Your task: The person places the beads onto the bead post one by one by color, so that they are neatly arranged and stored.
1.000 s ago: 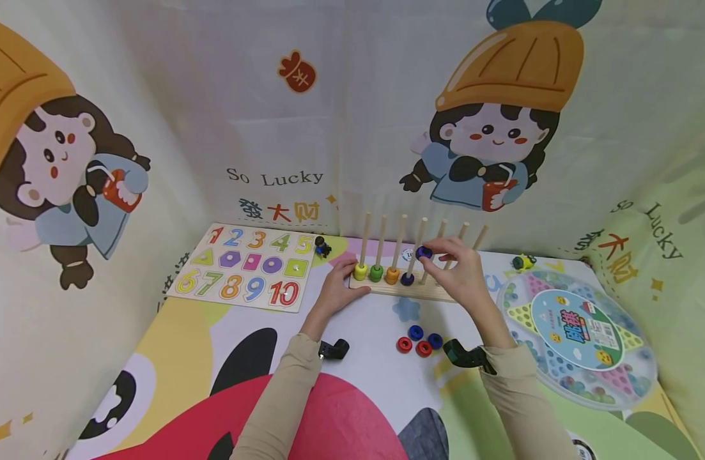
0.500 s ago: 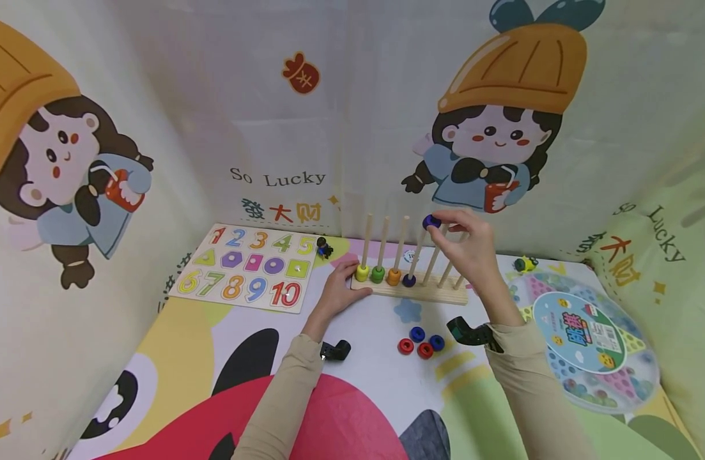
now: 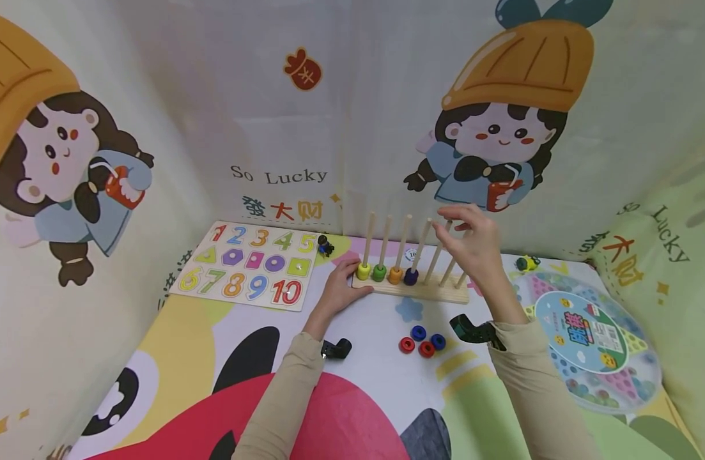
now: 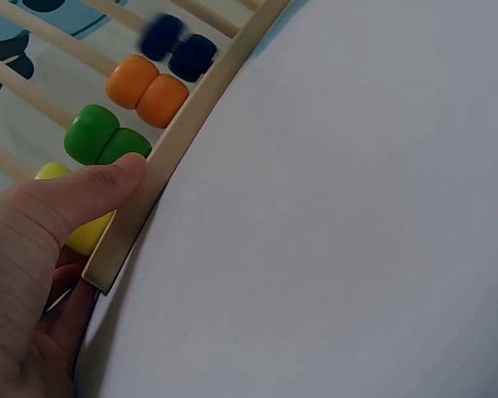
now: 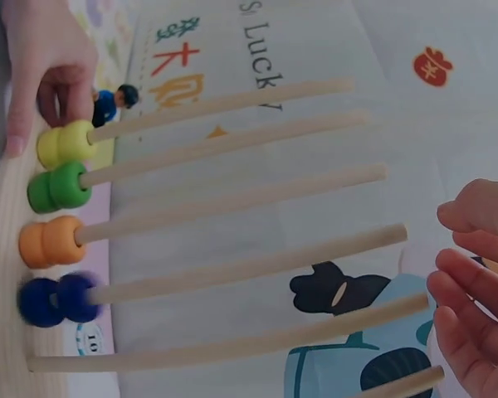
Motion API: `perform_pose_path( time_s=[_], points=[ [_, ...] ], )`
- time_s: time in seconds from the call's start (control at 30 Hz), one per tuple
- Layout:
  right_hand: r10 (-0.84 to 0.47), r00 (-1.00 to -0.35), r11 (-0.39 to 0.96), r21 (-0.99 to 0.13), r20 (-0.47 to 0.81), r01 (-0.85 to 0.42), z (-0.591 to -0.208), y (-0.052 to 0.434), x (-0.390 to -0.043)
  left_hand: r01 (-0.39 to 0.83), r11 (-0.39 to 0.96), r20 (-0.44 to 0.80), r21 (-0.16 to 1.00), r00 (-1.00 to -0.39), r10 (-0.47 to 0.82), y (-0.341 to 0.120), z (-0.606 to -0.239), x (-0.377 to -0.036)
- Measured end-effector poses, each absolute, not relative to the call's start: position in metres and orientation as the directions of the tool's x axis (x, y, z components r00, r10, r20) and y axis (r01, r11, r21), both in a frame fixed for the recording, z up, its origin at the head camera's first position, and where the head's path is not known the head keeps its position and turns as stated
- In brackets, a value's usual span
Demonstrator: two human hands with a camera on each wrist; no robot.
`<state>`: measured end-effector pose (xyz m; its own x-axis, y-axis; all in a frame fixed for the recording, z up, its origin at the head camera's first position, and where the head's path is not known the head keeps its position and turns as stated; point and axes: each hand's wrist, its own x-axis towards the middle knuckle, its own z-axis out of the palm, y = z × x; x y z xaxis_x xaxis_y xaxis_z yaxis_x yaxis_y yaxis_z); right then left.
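Note:
A wooden peg rack (image 3: 427,292) stands on the table with a row of upright pegs. Its left end is held by my left hand (image 3: 339,291), thumb (image 4: 108,186) along the front of the base and fingers behind. Pairs of beads sit low on the first pegs: yellow (image 5: 65,143), green (image 5: 58,185), orange (image 5: 50,242) and dark blue (image 5: 58,299), the blue ones slightly blurred. My right hand (image 3: 475,246) hovers by the peg tops with thumb and fingers apart, nothing between them. Further pegs to the right carry no beads.
In front of the rack lie two red beads (image 3: 406,345) and two blue beads (image 3: 418,333). A number puzzle board (image 3: 243,267) is at the left, beside a small figurine (image 3: 325,246). At right are a round game box (image 3: 582,332) and a small yellow-green toy (image 3: 527,263).
The right hand raised a dark blue bead to the fourth peg's top and let it go; it now sits on the lower blue bead. The left hand stays on the rack.

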<state>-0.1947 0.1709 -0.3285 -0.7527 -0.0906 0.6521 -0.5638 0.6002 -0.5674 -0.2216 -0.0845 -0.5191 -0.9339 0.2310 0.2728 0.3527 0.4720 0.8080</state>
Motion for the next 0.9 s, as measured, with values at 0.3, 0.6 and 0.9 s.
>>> perform_pose_path(
  time_s=[0.3, 0.6, 0.9],
  points=[
    [-0.105, -0.801, 0.553, -0.635, 0.589, -0.539, -0.346, 0.186, -0.176, 0.299, 0.494, 0.211, 0.817, -0.951, 0.225, -0.083, -0.515, -0.223],
    [-0.196, -0.884, 0.557, -0.694, 0.423, -0.456, -0.404, 0.196, -0.164, 0.265, 0.495, 0.175, 0.827, -0.959, 0.221, -0.083, -0.515, -0.224],
    [-0.459, -0.872, 0.491, -0.769, 0.171, -0.409, -0.452, 0.203, -0.151, 0.257, 0.504, 0.171, 0.825, -0.962, 0.212, -0.083, -0.518, -0.226]
  ],
)
